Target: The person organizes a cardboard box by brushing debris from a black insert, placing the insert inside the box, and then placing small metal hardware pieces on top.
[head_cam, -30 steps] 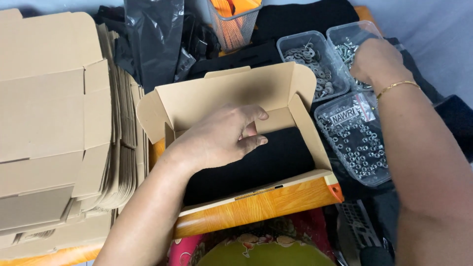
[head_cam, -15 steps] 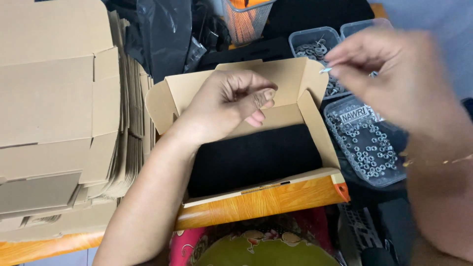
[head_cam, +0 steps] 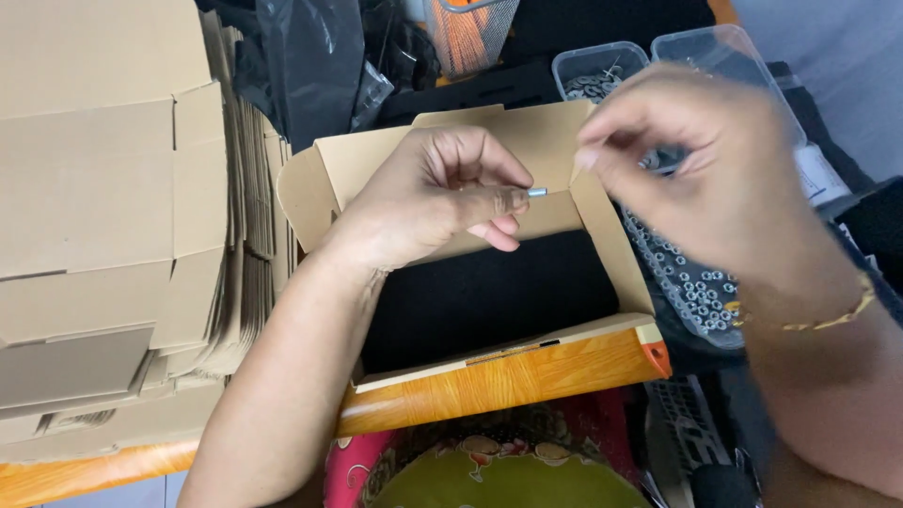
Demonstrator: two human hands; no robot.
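At centre frame, the left hand (head_cam: 423, 212) pinched a small metal screw (head_cam: 537, 192) over the open cardboard box (head_cam: 602, 235), while the right hand (head_cam: 715, 179), fingertips pressed together, hovered just beside it.

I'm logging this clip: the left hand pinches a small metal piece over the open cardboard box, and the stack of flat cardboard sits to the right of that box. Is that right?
One detail is wrong. The head view shows the stack of flat cardboard to the left of the open cardboard box, not the right. The left hand does pinch a small metal piece over it.
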